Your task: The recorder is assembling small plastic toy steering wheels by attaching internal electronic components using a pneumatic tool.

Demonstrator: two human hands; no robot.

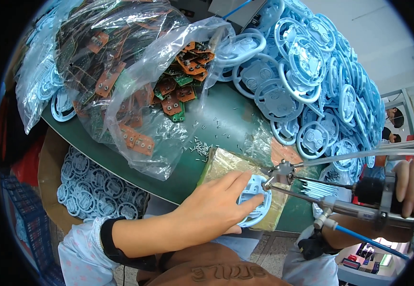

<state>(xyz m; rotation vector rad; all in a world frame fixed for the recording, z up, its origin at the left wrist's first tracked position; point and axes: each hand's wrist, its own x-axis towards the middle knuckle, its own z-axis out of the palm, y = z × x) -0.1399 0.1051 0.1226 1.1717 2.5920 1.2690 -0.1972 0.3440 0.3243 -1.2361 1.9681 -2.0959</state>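
Note:
A light-blue toy steering wheel part (pixel 262 202) lies on a yellowish, film-wrapped block (pixel 230 164). My left hand (pixel 219 202) is closed around its near-left side, thumb and fingers pressing on the rim and hub. From the right, an air-driven screwdriver (pixel 371 189) with a metal feed head (pixel 283 168) reaches over the part, its nozzle close to the hub. Whether the nozzle touches the plastic I cannot tell. My right hand (pixel 411 183) wraps the screwdriver's black body at the right rim, some fingers cut off by the dark edge. Small loose screws (pixel 201 148) lie beyond the block.
Many blue steering wheel parts (pixel 307 62) are heaped at the back right of the green table (pixel 178 183). A transparent plastic bag (pixel 121 107) spills brown and green circuit boards (pixel 172 104). Lower left, a cardboard box (pixel 49 190) holds more wheels, beside a blue crate (pixel 25 229). A blue air hose (pixel 371 242) trails right.

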